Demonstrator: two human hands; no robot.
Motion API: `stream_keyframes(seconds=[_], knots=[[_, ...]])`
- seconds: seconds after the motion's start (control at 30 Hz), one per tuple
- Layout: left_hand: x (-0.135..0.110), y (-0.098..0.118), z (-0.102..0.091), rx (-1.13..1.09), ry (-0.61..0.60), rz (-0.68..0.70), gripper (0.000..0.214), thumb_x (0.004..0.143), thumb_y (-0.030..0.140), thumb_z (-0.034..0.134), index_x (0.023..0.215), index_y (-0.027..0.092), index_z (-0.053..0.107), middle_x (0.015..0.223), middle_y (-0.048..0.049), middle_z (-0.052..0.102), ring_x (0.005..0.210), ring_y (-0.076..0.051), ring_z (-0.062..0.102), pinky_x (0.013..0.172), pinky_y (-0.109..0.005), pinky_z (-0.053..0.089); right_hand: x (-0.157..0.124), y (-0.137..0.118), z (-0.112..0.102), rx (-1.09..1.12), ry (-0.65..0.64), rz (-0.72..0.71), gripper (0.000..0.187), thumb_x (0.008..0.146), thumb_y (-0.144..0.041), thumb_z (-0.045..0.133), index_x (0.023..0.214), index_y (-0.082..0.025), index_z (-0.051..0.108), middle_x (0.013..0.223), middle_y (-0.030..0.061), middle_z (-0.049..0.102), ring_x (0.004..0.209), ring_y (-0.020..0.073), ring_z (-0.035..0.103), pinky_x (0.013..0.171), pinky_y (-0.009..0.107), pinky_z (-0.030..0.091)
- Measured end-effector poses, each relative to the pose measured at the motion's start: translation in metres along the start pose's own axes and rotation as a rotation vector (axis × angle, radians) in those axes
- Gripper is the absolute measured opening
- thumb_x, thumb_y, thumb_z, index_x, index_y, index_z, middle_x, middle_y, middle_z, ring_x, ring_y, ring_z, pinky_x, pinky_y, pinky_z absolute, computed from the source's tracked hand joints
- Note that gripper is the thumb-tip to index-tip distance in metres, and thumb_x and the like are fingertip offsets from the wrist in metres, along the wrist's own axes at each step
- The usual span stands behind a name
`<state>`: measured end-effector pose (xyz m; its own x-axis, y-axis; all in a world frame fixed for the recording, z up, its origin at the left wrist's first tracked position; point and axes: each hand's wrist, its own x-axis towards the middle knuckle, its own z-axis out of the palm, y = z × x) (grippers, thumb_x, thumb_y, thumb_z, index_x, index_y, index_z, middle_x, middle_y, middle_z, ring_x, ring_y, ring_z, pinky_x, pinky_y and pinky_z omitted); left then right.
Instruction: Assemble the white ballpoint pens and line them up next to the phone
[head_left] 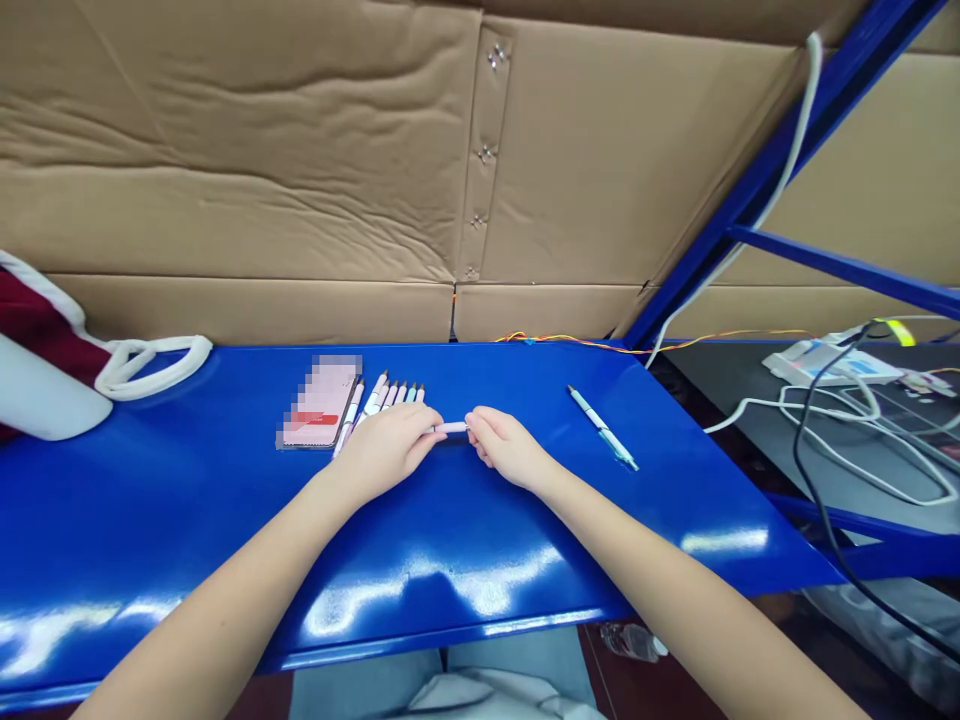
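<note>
A pale pink pen [451, 428] lies crosswise between my two hands above the blue table. My left hand [390, 440] is closed on its left end. At the other end, my right hand [504, 443] pinches it with the fingertips. Several pens [375, 393] in pink and pale tones lie side by side just beyond my left hand, which covers their lower parts. To the right of my right hand, apart from the others, rests a light green pen [602, 427] with a dark tip pointing away from me.
A pink, partly pixelated flat case [322, 405] lies left of the pens. At far left are a white cylinder [45, 385] and a white strap loop [154, 368]. Cables [847, 410] tangle on the grey surface at right. Cardboard [300, 150] walls the table's back.
</note>
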<state>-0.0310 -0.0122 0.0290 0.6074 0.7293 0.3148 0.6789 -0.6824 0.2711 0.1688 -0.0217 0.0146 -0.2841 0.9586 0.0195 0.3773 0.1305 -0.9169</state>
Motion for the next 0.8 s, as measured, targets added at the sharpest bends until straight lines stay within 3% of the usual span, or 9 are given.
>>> stream_keyframes(seconds=[0.3, 0.47, 0.57, 0.7, 0.8], knots=[[0.002, -0.002, -0.005, -0.15, -0.077, -0.031, 0.024, 0.091, 0.033, 0.04, 0.092, 0.02, 0.06, 0.083, -0.0031, 0.063, 0.08, -0.017, 0.059, 0.072, -0.028, 0.045, 0.0, -0.001, 0.004, -0.275, 0.109, -0.176, 0.03, 0.092, -0.033, 0.03, 0.067, -0.021, 0.04, 0.059, -0.0023, 0.045, 0.057, 0.0127, 0.044, 0.058, 0.025, 0.036], [0.001, -0.004, -0.007, -0.168, -0.045, -0.048, 0.025, 0.091, 0.036, 0.042, 0.091, 0.02, 0.061, 0.083, -0.0024, 0.064, 0.078, -0.016, 0.059, 0.071, -0.027, 0.044, 0.001, -0.004, -0.002, -0.205, 0.065, -0.245, 0.012, 0.088, -0.029, 0.041, 0.084, -0.02, 0.048, 0.083, 0.0018, 0.055, 0.072, 0.0132, 0.051, 0.068, 0.026, 0.042], [0.0, -0.005, -0.005, -0.118, -0.036, -0.035, 0.023, 0.09, 0.035, 0.043, 0.091, 0.02, 0.06, 0.085, -0.0026, 0.064, 0.079, -0.016, 0.059, 0.071, -0.027, 0.044, 0.003, -0.005, -0.006, -0.127, 0.062, -0.192, 0.016, 0.086, -0.032, 0.045, 0.094, -0.019, 0.052, 0.09, 0.0027, 0.056, 0.069, 0.0116, 0.051, 0.067, 0.025, 0.043], [-0.001, -0.005, -0.004, -0.05, -0.065, -0.022, 0.02, 0.09, 0.032, 0.044, 0.094, 0.02, 0.06, 0.088, -0.0032, 0.065, 0.082, -0.017, 0.06, 0.072, -0.027, 0.044, 0.004, -0.005, -0.008, -0.213, 0.025, -0.091, 0.026, 0.088, -0.033, 0.043, 0.069, -0.018, 0.052, 0.066, -0.0017, 0.052, 0.062, 0.0109, 0.047, 0.062, 0.024, 0.037], [-0.001, -0.004, -0.003, -0.037, -0.087, -0.006, 0.021, 0.09, 0.031, 0.043, 0.095, 0.021, 0.06, 0.091, -0.0033, 0.065, 0.084, -0.017, 0.06, 0.072, -0.027, 0.044, 0.003, -0.005, -0.009, -0.116, 0.009, -0.101, 0.011, 0.079, -0.029, 0.055, 0.08, -0.019, 0.051, 0.072, -0.003, 0.052, 0.062, 0.0099, 0.047, 0.06, 0.022, 0.038]])
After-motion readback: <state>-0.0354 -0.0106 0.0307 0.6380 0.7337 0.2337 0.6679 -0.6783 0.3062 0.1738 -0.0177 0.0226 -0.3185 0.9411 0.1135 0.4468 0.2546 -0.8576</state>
